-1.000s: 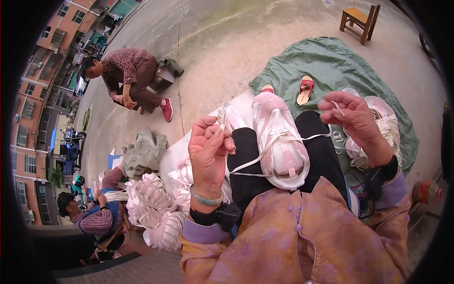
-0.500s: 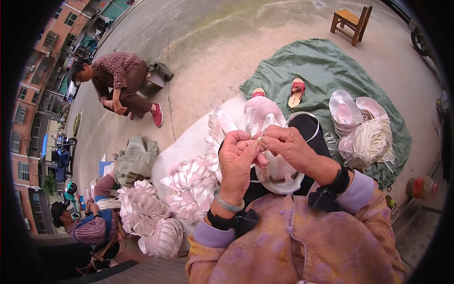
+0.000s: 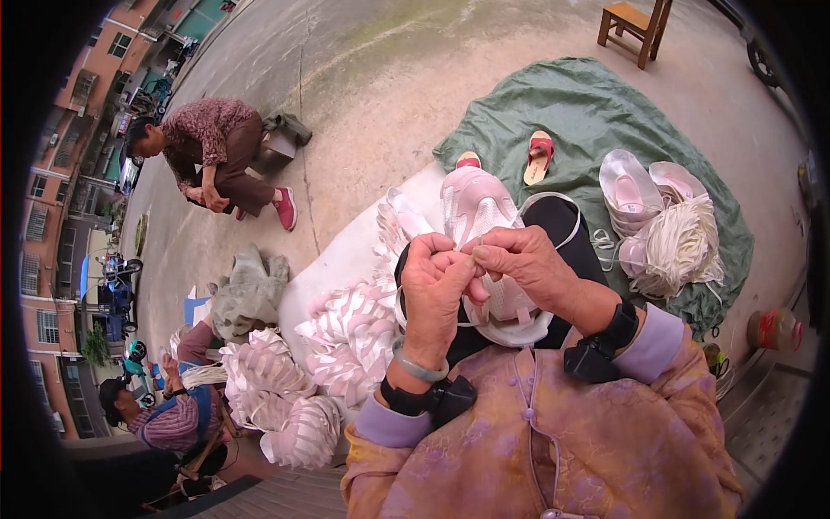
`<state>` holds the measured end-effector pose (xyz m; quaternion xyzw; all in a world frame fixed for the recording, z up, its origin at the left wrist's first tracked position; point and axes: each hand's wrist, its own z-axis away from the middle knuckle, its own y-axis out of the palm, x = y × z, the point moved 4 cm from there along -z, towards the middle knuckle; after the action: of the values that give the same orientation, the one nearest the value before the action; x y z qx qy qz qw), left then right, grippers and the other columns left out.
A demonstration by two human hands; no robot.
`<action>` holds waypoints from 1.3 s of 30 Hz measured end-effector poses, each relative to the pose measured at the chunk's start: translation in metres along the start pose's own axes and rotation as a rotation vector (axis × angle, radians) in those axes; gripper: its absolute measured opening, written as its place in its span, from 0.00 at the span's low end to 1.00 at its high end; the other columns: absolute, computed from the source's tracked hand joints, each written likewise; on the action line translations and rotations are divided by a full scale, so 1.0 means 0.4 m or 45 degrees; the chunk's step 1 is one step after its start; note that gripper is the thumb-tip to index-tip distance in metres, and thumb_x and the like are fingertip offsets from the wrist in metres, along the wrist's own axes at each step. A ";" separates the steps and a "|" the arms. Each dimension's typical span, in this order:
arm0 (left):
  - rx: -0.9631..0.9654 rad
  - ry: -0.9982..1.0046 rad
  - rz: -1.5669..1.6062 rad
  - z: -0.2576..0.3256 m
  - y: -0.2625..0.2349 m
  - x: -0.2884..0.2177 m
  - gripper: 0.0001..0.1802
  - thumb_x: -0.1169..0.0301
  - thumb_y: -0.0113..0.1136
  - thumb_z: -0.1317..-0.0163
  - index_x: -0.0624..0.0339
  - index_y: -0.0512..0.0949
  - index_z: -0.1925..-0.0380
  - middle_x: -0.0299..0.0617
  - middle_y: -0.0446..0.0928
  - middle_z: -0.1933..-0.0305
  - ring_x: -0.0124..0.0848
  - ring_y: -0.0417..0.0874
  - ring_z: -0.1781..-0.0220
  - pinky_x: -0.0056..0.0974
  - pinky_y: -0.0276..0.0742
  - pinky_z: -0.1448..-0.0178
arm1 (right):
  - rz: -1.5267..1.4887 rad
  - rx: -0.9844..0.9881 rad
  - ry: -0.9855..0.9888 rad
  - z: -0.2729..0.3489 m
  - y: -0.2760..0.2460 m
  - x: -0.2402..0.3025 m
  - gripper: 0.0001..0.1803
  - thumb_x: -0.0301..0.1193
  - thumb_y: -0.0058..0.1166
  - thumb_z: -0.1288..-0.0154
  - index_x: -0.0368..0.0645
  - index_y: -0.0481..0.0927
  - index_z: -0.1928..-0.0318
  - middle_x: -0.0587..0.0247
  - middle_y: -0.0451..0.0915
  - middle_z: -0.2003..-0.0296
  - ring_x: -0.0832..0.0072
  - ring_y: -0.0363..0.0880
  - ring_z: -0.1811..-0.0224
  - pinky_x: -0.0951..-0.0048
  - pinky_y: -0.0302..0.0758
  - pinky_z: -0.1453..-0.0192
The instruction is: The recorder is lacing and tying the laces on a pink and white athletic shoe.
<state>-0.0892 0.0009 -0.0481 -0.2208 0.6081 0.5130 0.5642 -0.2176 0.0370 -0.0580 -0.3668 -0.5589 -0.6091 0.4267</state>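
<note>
A pink and white mesh shoe upper (image 3: 472,201) lies across my lap, toe pointing away from me. Above it my left hand (image 3: 439,275) and my right hand (image 3: 523,264) meet, thumbs and forefingers closed in a pinch. Between the fingertips is the end of a white shoelace, mostly hidden by the fingers. A loop of white lace (image 3: 577,227) curves out to the right of the upper, over my dark trouser leg (image 3: 562,227). The rear part of the upper rests below my hands, near my jacket.
Piles of pink and white uppers (image 3: 346,333) lie at left on a white sheet (image 3: 333,259). On the green tarp (image 3: 510,112) are stacked uppers (image 3: 629,195), a lace bundle (image 3: 683,246) and red slippers (image 3: 539,158). Two people sit at left; a wooden chair (image 3: 635,22) stands far right.
The view has shifted slightly. My hands stay pinched together over the upper, and the white bit that showed between the fingertips is now more covered. The person at lower left has raised a hand.
</note>
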 end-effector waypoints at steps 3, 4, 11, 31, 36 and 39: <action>0.009 -0.007 -0.001 0.000 0.002 0.003 0.15 0.79 0.55 0.42 0.65 0.61 0.59 0.45 0.76 0.75 0.25 0.76 0.82 0.26 0.72 0.79 | -0.054 0.009 0.004 0.002 0.001 -0.003 0.13 0.34 0.55 0.36 0.35 0.83 0.61 0.69 0.77 0.74 0.85 0.68 0.73 0.82 0.67 0.68; 0.011 -0.009 -0.003 0.000 0.004 0.003 0.15 0.79 0.55 0.42 0.65 0.61 0.59 0.45 0.76 0.75 0.25 0.76 0.82 0.26 0.72 0.79 | 0.018 -0.024 -0.021 0.001 -0.003 -0.007 0.12 0.33 0.56 0.37 0.36 0.83 0.62 0.69 0.77 0.74 0.85 0.68 0.73 0.82 0.67 0.69; 0.054 0.388 -0.865 -0.010 0.021 -0.056 0.18 0.80 0.55 0.44 0.65 0.65 0.54 0.44 0.76 0.63 0.29 0.78 0.62 0.26 0.72 0.60 | 0.510 -0.035 -0.364 0.006 -0.018 0.059 0.09 0.31 0.56 0.38 0.36 0.82 0.67 0.68 0.76 0.78 0.85 0.69 0.77 0.80 0.68 0.72; 1.265 0.213 -0.764 0.132 0.204 -0.032 0.09 0.69 0.49 0.34 0.61 0.68 0.72 0.47 0.63 0.81 0.47 0.68 0.80 0.41 0.62 0.75 | 0.354 -1.157 -0.740 0.158 -0.796 0.447 0.14 0.37 0.55 0.36 0.37 0.75 0.62 0.56 0.79 0.69 0.73 0.80 0.71 0.70 0.82 0.58; 1.339 0.443 -0.762 0.156 0.277 -0.021 0.04 0.73 0.51 0.41 0.60 0.68 0.72 0.49 0.64 0.82 0.51 0.70 0.79 0.45 0.64 0.76 | 0.073 -1.016 -0.398 0.084 -0.774 0.272 0.09 0.33 0.51 0.34 0.39 0.72 0.64 0.59 0.77 0.71 0.75 0.77 0.73 0.69 0.82 0.61; 1.363 0.502 -0.767 0.160 0.302 -0.013 0.04 0.74 0.52 0.47 0.60 0.69 0.70 0.51 0.65 0.81 0.52 0.71 0.78 0.47 0.65 0.75 | 0.052 -0.866 -0.156 0.029 -0.654 0.207 0.08 0.32 0.47 0.32 0.40 0.71 0.64 0.65 0.74 0.74 0.80 0.72 0.78 0.75 0.78 0.72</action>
<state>-0.1608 0.1005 0.0122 -0.1599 0.7836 -0.0924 0.5932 -0.4918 0.0423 -0.0765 -0.5349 -0.3411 -0.7288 0.2577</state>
